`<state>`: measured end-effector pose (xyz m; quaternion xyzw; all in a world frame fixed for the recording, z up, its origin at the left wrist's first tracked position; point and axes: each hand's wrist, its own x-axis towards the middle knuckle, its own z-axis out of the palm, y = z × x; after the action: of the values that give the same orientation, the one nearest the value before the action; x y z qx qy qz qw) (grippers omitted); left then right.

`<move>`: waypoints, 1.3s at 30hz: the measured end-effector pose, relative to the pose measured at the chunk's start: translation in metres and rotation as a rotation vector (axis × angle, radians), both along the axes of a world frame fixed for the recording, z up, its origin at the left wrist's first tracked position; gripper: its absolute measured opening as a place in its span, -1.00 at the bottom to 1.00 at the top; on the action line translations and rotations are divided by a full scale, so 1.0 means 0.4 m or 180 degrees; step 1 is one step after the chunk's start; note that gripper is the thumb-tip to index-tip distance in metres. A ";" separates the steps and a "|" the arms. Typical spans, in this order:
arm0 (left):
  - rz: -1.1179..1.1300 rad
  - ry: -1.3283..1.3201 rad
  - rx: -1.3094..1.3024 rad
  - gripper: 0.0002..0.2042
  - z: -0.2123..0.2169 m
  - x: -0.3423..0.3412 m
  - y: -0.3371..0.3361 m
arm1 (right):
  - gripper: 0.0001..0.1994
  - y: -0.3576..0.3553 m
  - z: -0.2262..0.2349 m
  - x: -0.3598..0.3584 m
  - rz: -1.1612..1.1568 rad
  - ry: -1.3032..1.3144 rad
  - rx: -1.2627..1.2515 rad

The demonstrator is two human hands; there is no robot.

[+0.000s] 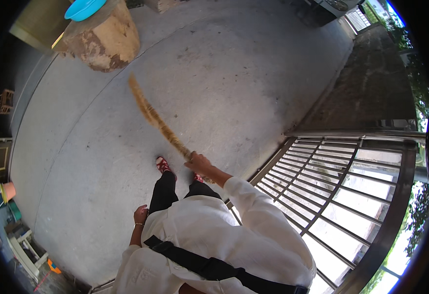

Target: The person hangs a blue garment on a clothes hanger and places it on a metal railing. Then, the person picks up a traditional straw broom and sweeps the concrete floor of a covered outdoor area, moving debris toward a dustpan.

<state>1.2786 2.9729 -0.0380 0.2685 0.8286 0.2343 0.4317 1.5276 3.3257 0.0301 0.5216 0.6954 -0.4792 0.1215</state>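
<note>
My right hand (198,162) is closed around the base of a straw-coloured hand broom (155,120). The broom slants up and to the left, blurred, its bristle tip close to the concrete floor (224,78). My left hand (140,214) hangs at my side next to my hip, fingers curled, holding nothing that I can see. I wear a white long-sleeved shirt, a black strap across it, black trousers and red sandals (163,165).
A large tree-stump block (104,41) with a turquoise basin (83,8) on top stands at the back left. An open metal barred gate (332,181) is on my right. A white stool (21,250) and pots sit at the lower left edge.
</note>
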 end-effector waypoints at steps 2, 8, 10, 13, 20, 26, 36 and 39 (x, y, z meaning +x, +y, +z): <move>0.0039 -0.0377 0.0155 -0.72 -0.107 -0.050 -0.039 | -0.52 0.026 0.026 -0.098 0.0164 0.0142 -0.0103; -0.0536 -0.0422 -0.0238 -0.74 -0.223 -0.175 0.051 | -0.59 0.109 -0.059 -0.341 0.1024 0.0282 -0.0019; -0.0860 -0.0197 -0.0225 -0.74 -0.078 -0.220 0.232 | -0.48 0.192 -0.022 -0.308 0.0814 -0.0132 -0.0213; -0.0378 -0.0389 -0.0227 -0.73 0.104 -0.282 0.429 | -0.44 0.282 -0.025 -0.187 0.0297 -0.0274 0.0193; 0.0558 -0.1127 -0.0073 -0.69 0.017 -0.465 0.599 | -0.39 0.427 0.072 0.102 -0.1115 -0.0701 0.0076; 0.0308 -0.1150 -0.0371 -0.69 0.010 -0.472 0.645 | -0.37 0.487 -0.032 0.059 -0.1037 -0.0589 0.0834; -0.0023 -0.0536 -0.0563 -0.67 0.087 -0.428 0.801 | -0.42 0.735 0.048 -0.340 -0.0568 0.0687 -0.0442; 0.0944 -0.0875 -0.0462 -0.68 0.059 -0.415 0.879 | -0.44 0.845 -0.047 -0.340 0.0053 0.0587 -0.0192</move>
<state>1.1128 3.3245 -0.0143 0.0773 0.8070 0.2695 0.5197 1.3918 3.6637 0.0112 0.4656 0.6932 -0.5448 0.0765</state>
